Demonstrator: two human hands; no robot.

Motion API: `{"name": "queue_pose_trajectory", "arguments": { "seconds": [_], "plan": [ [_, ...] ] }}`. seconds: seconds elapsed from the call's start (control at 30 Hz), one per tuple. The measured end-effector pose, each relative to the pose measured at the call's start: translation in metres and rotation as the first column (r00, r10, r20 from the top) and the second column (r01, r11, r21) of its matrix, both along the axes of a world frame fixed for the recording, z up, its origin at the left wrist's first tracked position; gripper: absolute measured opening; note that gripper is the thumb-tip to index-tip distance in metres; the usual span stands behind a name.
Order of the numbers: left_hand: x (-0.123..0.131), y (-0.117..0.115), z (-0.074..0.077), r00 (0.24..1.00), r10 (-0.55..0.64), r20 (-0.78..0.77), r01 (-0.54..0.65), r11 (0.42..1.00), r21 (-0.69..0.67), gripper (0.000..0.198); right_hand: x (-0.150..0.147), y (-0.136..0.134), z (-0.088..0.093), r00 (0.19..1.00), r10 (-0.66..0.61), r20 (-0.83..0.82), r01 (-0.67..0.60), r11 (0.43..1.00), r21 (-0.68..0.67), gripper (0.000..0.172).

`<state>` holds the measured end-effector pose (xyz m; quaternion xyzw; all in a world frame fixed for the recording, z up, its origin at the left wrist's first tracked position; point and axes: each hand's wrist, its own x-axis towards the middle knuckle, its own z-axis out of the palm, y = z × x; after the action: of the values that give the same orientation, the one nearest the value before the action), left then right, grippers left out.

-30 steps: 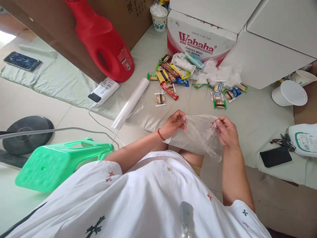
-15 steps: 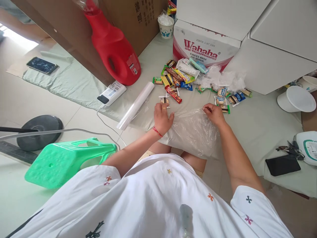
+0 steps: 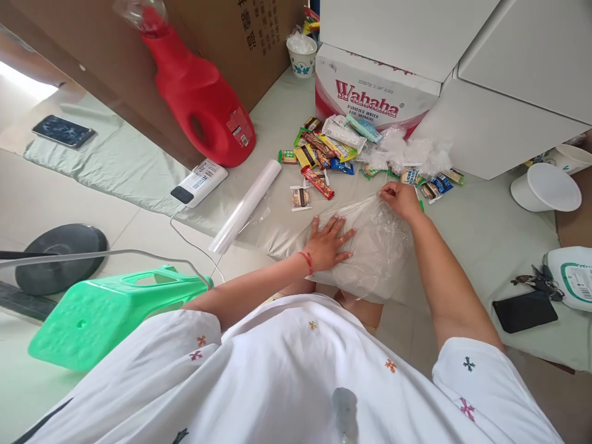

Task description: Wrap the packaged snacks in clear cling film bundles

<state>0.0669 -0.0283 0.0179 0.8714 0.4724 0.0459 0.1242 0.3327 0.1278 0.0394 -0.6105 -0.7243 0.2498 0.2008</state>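
Note:
A clear plastic bag (image 3: 377, 246) lies on the pale green cloth (image 3: 476, 216) in front of me. My left hand (image 3: 329, 244) rests flat on the bag's near left part, fingers spread. My right hand (image 3: 400, 198) is closed on the bag's far edge, right next to some wrapped snacks. A pile of wrapped snacks (image 3: 326, 148) lies just beyond the bag, with one biscuit packet (image 3: 300, 197) apart at its left. A roll of plastic bags (image 3: 245, 206) lies to the left of my left hand.
A red jug (image 3: 198, 98) stands at the back left beside a white power bank (image 3: 198, 182). A Wahaha carton (image 3: 374, 92) and white boxes (image 3: 490, 117) stand behind. White cups (image 3: 546, 188), keys and a black phone (image 3: 525, 311) lie right. A green stool (image 3: 111, 308) lies left.
My left hand let go of the bag's far edge, drew back toward me and now lies flat on the bag. My right hand stayed at the far edge.

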Motion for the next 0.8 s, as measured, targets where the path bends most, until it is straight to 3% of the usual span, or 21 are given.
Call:
{"name": "queue_pose_trajectory", "arguments": {
  "seconds": [0.1,0.2,0.37,0.5,0.6,0.67,0.73,0.8],
  "plan": [
    [-0.010,0.001,-0.003,1.000,0.013,-0.004,-0.013,1.000,-0.006,0.081,0.006,0.016,0.001,0.989,-0.147,-0.030,0.148,0.989,0.029,0.040],
    [-0.008,0.001,-0.003,0.998,0.060,-0.002,-0.060,0.998,-0.011,0.088,0.014,0.005,0.003,0.966,-0.255,-0.034,0.253,0.966,-0.059,0.054],
    [-0.007,0.002,-0.005,0.994,0.101,0.049,-0.101,0.995,0.001,0.087,0.046,-0.064,0.012,0.988,-0.154,0.005,0.143,0.902,-0.407,0.067],
    [-0.018,0.005,-0.008,0.993,0.109,0.048,-0.109,0.994,0.006,0.086,0.080,-0.120,0.017,0.941,-0.304,-0.149,0.205,0.862,-0.463,0.051],
    [-0.026,0.006,-0.009,0.997,0.070,0.042,-0.071,0.997,0.013,0.087,0.105,-0.139,0.018,0.934,-0.343,-0.096,0.254,0.829,-0.498,0.042],
    [-0.029,0.006,-0.010,0.998,0.044,0.043,-0.045,0.999,0.014,0.088,0.115,-0.134,0.022,0.938,-0.333,0.100,0.341,0.825,-0.452,0.034],
    [-0.030,0.006,-0.011,0.998,0.037,0.050,-0.037,0.999,0.016,0.089,0.110,-0.116,0.031,0.868,-0.371,0.330,0.459,0.853,-0.250,0.027],
    [-0.030,0.005,-0.012,0.998,0.039,0.059,-0.040,0.999,0.018,0.089,0.083,-0.087,0.044,0.830,-0.390,0.399,0.436,0.900,-0.027,0.022]
  ]
}}
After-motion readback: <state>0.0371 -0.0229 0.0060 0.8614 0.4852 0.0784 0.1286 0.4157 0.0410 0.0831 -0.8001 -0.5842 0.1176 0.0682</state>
